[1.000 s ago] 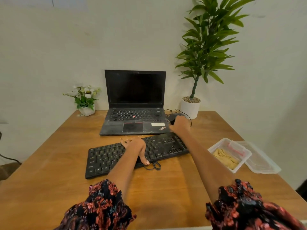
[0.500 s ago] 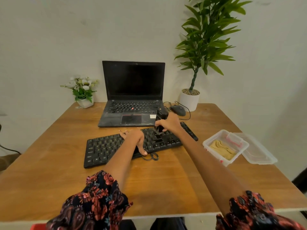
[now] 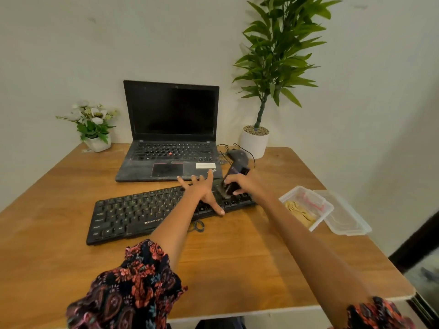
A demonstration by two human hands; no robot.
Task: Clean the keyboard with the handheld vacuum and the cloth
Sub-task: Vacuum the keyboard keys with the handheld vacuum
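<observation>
- keyboard (image 3: 142, 214) — black, pale key legends, white brand lettering on its front edge
- handheld vacuum (image 3: 234, 180) — dark, nearly black
- laptop (image 3: 169, 138) — black, red dot among its keys, white sticker
- table (image 3: 237, 262) — warm orange-brown wood grain
- sleeves (image 3: 128, 288) — black with red-pink floral and paisley print
- container (image 3: 306, 207) — clear, tan cloth (image 3: 300, 213) inside
- plant pot (image 3: 254, 142) — white; leaves green

black keyboard (image 3: 133, 214) flat on table, angled; dark handheld vacuum (image 3: 231, 181) tilted, nozzle on right-end keys.
</observation>
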